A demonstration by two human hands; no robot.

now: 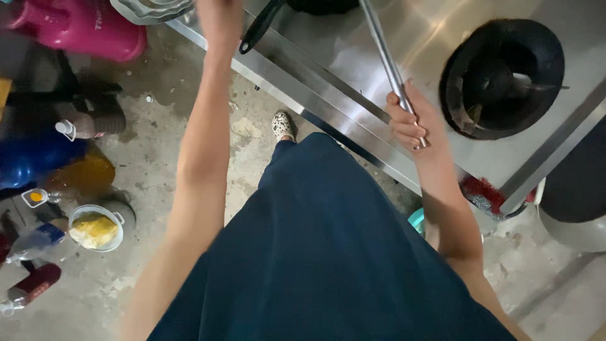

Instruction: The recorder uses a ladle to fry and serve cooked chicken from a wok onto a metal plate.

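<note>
Head view: a long metal rod (388, 63) ran on a slant over the steel counter (328, 95), its lower end in the right hand (409, 123), its long axis rising up and to the left until the frame's top edge cut it off. Far end unseen. Right-hand fingers were wrapped tight round the rod. Left hand (218, 19) reached toward the counter's far side, cropped at the top edge; finger state could not be told. A black handle (259, 26) lay just beside it. A black burner ring (502, 76) sat right of the rod.
</note>
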